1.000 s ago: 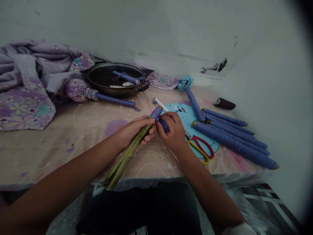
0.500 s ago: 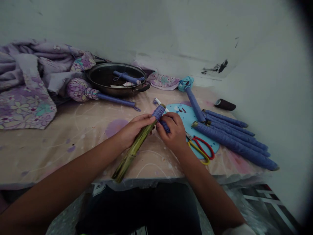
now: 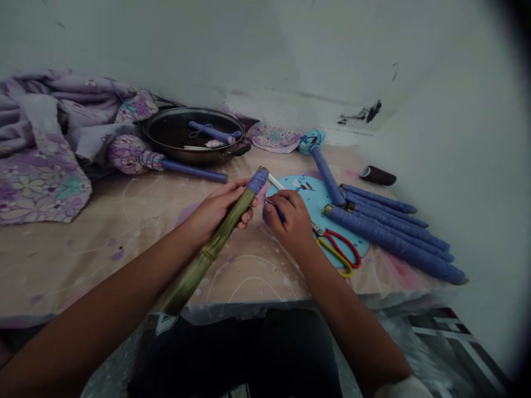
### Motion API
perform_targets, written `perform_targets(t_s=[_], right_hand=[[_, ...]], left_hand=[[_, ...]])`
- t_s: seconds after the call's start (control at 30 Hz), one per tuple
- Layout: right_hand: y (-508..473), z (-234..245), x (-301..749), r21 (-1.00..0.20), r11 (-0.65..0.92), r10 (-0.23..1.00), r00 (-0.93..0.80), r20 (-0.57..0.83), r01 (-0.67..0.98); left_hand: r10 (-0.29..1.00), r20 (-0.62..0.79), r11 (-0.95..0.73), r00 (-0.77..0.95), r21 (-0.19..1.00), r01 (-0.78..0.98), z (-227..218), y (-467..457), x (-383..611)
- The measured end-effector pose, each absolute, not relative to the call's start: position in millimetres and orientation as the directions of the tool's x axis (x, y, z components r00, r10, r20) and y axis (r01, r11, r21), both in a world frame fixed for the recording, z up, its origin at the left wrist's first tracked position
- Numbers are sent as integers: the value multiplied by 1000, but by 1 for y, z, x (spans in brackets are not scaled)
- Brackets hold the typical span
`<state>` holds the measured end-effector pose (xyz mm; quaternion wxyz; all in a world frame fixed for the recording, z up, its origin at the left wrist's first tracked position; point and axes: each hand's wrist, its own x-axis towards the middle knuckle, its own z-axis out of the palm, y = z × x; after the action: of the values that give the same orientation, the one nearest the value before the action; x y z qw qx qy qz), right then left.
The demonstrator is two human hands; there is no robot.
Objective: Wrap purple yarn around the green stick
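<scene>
My left hand [image 3: 226,207] is closed around a green bamboo stick [image 3: 207,254], tilted with its far end up and its near end at the table's front edge. Purple-blue thread [image 3: 257,181] is wound in a band round the far end. Just right of that band, my right hand [image 3: 290,218] pinches a small bundle of the same purple-blue thread [image 3: 274,211], partly hidden by the fingers. A pair of scissors [image 3: 338,251] with one red and one yellow handle lies beside my right wrist, on a light-blue fabric round [image 3: 302,185].
Several thread-wrapped sticks [image 3: 394,243] lie at the right, near a blue-headed mallet-like stick [image 3: 326,168] and a dark spool [image 3: 378,175]. At the back stands a black pan [image 3: 153,138] holding a wrapped stick. Floral cloth [image 3: 41,155] and a floral-headed stick [image 3: 133,155] lie left.
My left hand has shifted left and turned the bamboo stick, whose near end moved left and closer to me. A gap has opened between the wound band and my right hand.
</scene>
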<state>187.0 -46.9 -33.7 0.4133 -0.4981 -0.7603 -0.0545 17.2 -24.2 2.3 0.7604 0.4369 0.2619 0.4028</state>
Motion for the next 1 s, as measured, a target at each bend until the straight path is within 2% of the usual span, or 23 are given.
perform_targets(t_s=[0.2,0.4,0.53,0.67,0.83,1.0], right_hand=[[-48,-34,187,-324,527,709,-197,677,786],[-47,-33,186,-322,506,724,-191,663,800],[-48,-32,185,-321,493,734,-188,653,809],[-47,-33,186,-338,487,734,-167,658,806],[-45,-34,186,-340,491,732,-168,660,802],[-47,-34,185,-314,488,717,-168,677,814]], left_hand=[[833,-48,312,552,863,-396,7,-25,16],[874,-61,215,482,938,-273,1,-26,18],[885,-43,191,464,941,-278,-1,-25,19],[883,-85,247,462,920,-303,-3,-26,21],[777,-166,418,607,857,-301,-6,-22,21],[824,-110,383,556,831,-403,-6,-27,23]])
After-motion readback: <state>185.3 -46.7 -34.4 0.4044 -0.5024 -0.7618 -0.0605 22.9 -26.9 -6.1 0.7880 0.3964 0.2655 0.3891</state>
